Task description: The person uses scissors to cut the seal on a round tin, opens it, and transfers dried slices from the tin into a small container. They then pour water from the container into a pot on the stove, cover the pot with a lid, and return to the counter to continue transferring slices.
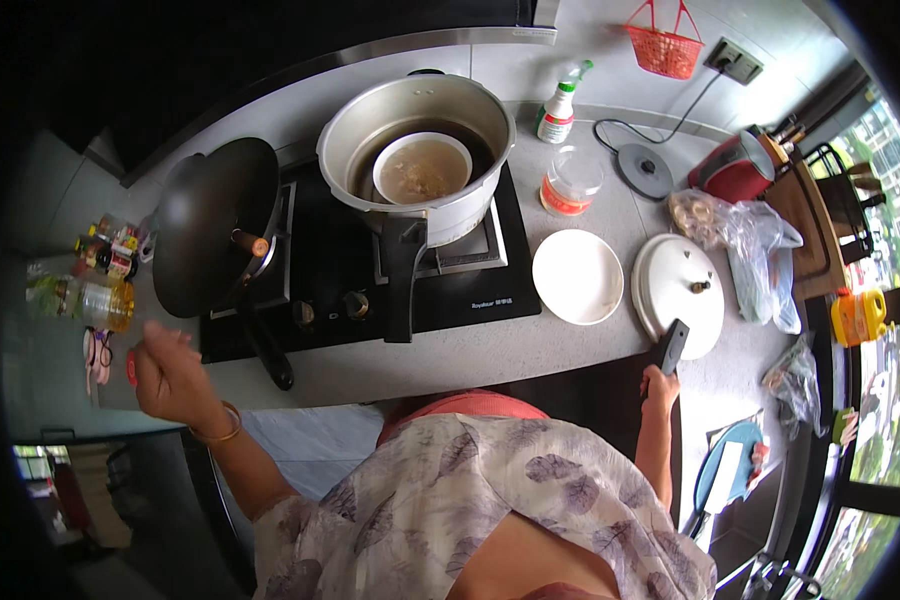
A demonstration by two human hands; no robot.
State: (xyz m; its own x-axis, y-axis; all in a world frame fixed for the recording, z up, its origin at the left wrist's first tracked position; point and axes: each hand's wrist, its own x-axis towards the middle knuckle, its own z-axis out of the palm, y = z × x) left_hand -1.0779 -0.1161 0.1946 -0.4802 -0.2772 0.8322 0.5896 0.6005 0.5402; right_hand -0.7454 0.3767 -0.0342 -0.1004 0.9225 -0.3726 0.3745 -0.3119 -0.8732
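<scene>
My right hand (658,388) grips the black handle of a pressure cooker lid (690,262), which lies on the grey counter. My left hand (171,376) is raised at the counter's left end, fingers curled and slightly blurred. A small red thing (131,367) shows at its edge; whether the hand holds it is unclear. On the right burner the uncovered pressure cooker pot (461,221) stands with its handle towards me. Inside it sits a white-rimmed bowl (422,169) of cloudy liquid with brownish bits. An empty white bowl (577,277) stands between hob and lid.
A black wok (210,232) sits tilted on the left burner, its handle over the front edge. Left of it are an oil bottle (109,301) and small jars. A plastic jar (571,184), spray bottle (556,116), red kettle (731,169) and cleaver (722,480) are right.
</scene>
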